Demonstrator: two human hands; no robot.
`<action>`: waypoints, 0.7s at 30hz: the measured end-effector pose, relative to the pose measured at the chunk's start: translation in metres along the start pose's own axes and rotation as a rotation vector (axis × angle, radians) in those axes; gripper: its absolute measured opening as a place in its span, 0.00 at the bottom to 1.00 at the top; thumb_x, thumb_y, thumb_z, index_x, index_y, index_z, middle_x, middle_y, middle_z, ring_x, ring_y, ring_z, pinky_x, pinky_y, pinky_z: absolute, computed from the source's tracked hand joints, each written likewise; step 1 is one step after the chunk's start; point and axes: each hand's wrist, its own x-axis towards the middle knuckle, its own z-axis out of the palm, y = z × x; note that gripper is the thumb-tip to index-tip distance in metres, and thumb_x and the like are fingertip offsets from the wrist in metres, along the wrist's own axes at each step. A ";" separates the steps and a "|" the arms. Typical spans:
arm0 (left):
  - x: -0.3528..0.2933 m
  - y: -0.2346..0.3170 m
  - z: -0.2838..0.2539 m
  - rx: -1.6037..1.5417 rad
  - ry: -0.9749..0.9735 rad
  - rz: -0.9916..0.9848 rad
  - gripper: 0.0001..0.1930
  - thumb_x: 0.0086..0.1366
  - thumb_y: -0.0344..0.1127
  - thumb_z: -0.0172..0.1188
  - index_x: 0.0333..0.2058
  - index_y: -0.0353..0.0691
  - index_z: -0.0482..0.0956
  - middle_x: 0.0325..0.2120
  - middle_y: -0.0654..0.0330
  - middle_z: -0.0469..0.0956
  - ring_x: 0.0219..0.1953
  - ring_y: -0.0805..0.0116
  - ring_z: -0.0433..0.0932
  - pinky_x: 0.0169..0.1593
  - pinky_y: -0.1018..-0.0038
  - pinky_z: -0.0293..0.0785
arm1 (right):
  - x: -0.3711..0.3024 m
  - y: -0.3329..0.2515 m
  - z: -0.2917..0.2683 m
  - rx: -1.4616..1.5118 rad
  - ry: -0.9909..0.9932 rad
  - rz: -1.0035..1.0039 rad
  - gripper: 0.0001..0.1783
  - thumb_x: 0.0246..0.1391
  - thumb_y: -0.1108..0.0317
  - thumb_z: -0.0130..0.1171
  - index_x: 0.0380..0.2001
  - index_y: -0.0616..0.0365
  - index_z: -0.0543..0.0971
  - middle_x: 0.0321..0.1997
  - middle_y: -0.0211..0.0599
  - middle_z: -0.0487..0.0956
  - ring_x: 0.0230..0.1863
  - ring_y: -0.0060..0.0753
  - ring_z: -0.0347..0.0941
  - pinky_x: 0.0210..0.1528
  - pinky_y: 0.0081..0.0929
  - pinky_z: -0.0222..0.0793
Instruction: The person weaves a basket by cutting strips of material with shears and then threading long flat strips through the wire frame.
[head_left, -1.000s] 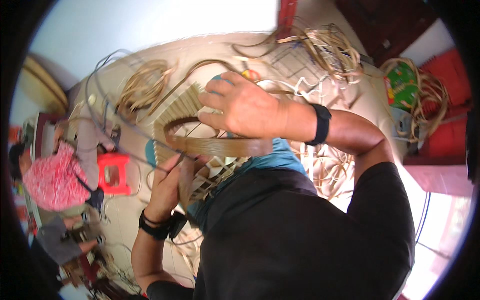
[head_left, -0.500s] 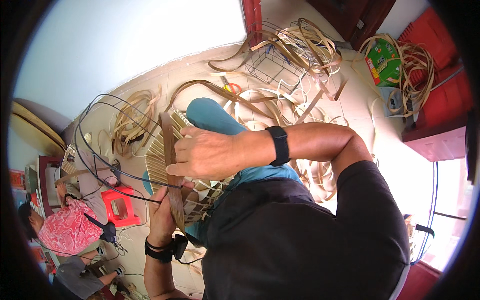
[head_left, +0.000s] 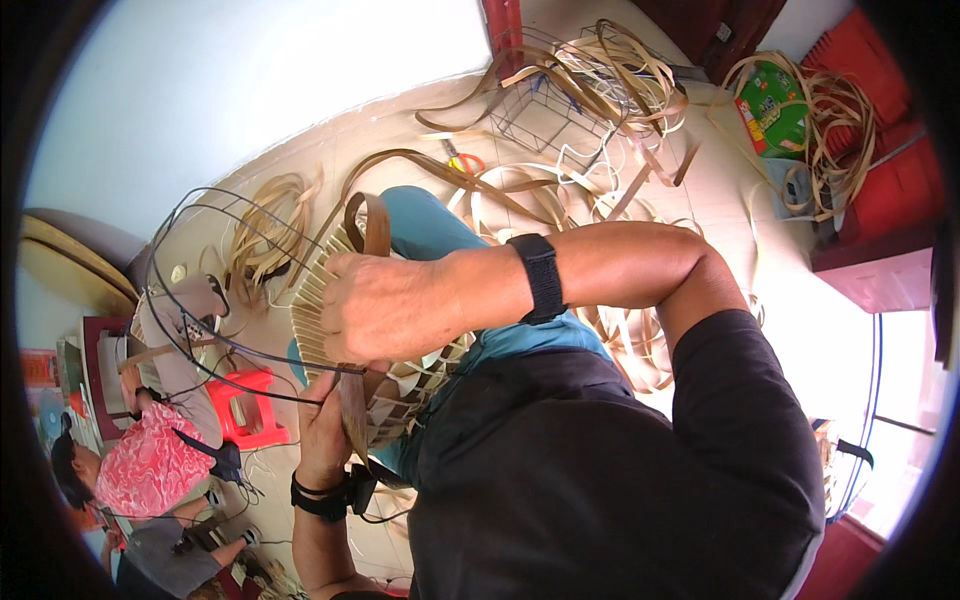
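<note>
A half-woven basket piece (head_left: 312,315) with a black wire frame (head_left: 235,375) lies across my lap, its pale slats side by side. My right hand (head_left: 392,305) is closed over the slats with its fingers curled on a flat brown strip (head_left: 376,228), which bends into a loop above the knuckles. Below that hand, the strip's lower end hangs over the weave. My left hand (head_left: 322,425) grips the near edge of the basket piece beside the wire; its fingers are partly hidden behind the strip.
Scissors (head_left: 462,160) with a red-orange handle lie on the floor beyond my knee. Coiled strips (head_left: 270,230) rest at left, and a wire rack (head_left: 540,115) piled with strips stands at the back. A red stool (head_left: 255,405) and a seated person (head_left: 155,455) are at left.
My right fingers have closed over the slats. The brown strip, straight along the weave before, now bends into a loop above that hand. The left hand stays at the edge.
</note>
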 end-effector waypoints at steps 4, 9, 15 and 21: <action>-0.001 -0.001 -0.008 -0.070 -0.084 -0.009 0.18 0.69 0.34 0.45 0.51 0.28 0.72 0.46 0.48 0.77 0.47 0.62 0.77 0.53 0.68 0.72 | -0.008 0.033 -0.013 -0.222 -0.156 0.229 0.03 0.34 0.71 0.58 0.18 0.55 0.74 0.19 0.36 0.73 0.26 0.45 0.74 0.30 0.42 0.70; -0.001 0.005 -0.016 0.002 -0.170 -0.036 0.18 0.68 0.35 0.45 0.51 0.29 0.73 0.44 0.56 0.78 0.45 0.71 0.76 0.49 0.76 0.71 | -0.112 0.144 -0.102 -0.317 -0.064 0.882 0.11 0.55 0.62 0.59 0.33 0.59 0.80 0.27 0.38 0.79 0.27 0.30 0.74 0.32 0.27 0.70; 0.013 0.017 -0.002 0.037 -0.163 -0.043 0.16 0.70 0.34 0.44 0.46 0.33 0.77 0.38 0.62 0.79 0.40 0.77 0.75 0.47 0.79 0.70 | -0.180 0.166 -0.131 -0.339 -0.021 0.925 0.05 0.49 0.70 0.57 0.31 0.57 0.78 0.25 0.35 0.78 0.30 0.34 0.75 0.34 0.33 0.69; -0.002 0.007 -0.006 0.091 -0.087 0.002 0.16 0.69 0.34 0.43 0.45 0.34 0.78 0.36 0.64 0.79 0.37 0.80 0.74 0.43 0.81 0.69 | -0.064 0.061 -0.054 -0.027 -0.120 0.452 0.22 0.47 0.68 0.62 0.48 0.60 0.76 0.49 0.46 0.77 0.52 0.47 0.73 0.56 0.37 0.67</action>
